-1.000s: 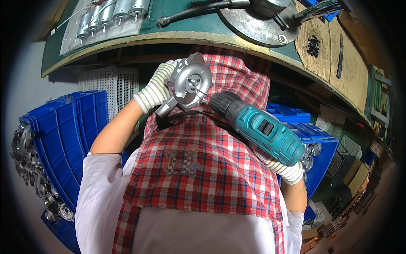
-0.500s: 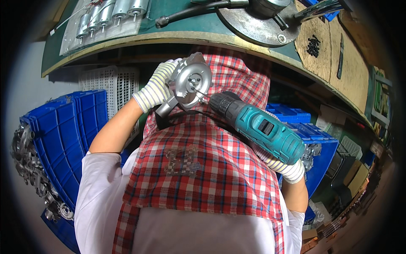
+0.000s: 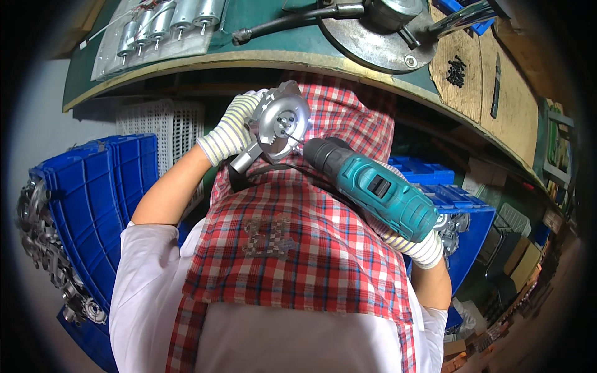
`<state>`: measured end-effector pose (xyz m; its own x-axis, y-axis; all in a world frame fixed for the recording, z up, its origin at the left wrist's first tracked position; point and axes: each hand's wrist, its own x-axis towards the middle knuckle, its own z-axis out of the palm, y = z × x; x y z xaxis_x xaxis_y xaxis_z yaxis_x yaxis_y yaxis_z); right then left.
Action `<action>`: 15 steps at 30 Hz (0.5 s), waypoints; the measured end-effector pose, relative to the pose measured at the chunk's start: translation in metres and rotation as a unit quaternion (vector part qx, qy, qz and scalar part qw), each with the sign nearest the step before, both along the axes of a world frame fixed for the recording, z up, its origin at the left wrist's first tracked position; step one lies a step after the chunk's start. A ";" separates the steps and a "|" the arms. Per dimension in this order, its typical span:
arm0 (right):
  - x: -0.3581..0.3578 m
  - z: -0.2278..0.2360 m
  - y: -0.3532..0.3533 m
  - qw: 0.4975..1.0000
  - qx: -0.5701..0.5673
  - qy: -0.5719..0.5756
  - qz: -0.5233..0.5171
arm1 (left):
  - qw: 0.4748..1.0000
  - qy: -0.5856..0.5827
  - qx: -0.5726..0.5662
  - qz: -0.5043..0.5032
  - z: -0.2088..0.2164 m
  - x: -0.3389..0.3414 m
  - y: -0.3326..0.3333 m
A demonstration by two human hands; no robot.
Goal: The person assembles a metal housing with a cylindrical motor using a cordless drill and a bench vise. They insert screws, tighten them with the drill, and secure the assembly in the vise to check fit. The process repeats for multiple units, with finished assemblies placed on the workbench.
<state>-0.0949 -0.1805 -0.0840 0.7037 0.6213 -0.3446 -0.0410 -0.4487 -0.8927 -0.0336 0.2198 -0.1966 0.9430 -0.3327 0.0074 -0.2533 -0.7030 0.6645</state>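
Observation:
My left hand, in a striped work glove, grips a round silver metal housing by its far left side. Dark screws sit around the hub on its face. A short tube sticks out from the housing toward me. My right hand, in the same kind of glove, is wrapped round the handle of a teal and black cordless drill; the drill's body hides most of the fingers. The drill's thin bit points left and reaches the housing's face near the hub. Whether the tip sits in a screw is too small to tell.
On the green bench lie several cylindrical motors, a heavy round metal base with a lever, and a wooden board with black screws and a thin dark tool. Blue crates with metal parts stand at both sides.
The drill has shifted slightly left and toward me, its bit still at the housing's face. The housing has tilted a little in my left hand. The whole view has shifted slightly.

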 end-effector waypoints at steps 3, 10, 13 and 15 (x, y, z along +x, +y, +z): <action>-0.001 0.008 -0.002 0.990 0.010 -0.141 0.011 | 0.998 -0.027 -0.048 -0.031 0.017 0.008 -0.005; -0.016 0.070 -0.066 0.871 0.322 0.081 -0.361 | 0.723 0.174 -0.627 -0.230 0.115 0.066 -0.046; -0.006 0.100 -0.055 0.876 0.207 -0.144 -0.410 | 0.826 0.026 -0.498 -0.264 0.194 0.087 -0.080; 0.013 0.097 -0.048 0.835 0.150 -0.238 -0.472 | 0.864 -0.051 -0.477 -0.152 0.164 0.127 -0.097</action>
<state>-0.0818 -0.2289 0.0129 0.9415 -0.2808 0.1864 0.1423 -0.1703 -0.9751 0.0937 0.1228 -0.0329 0.7907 -0.3615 0.4940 -0.4220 0.2628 0.8677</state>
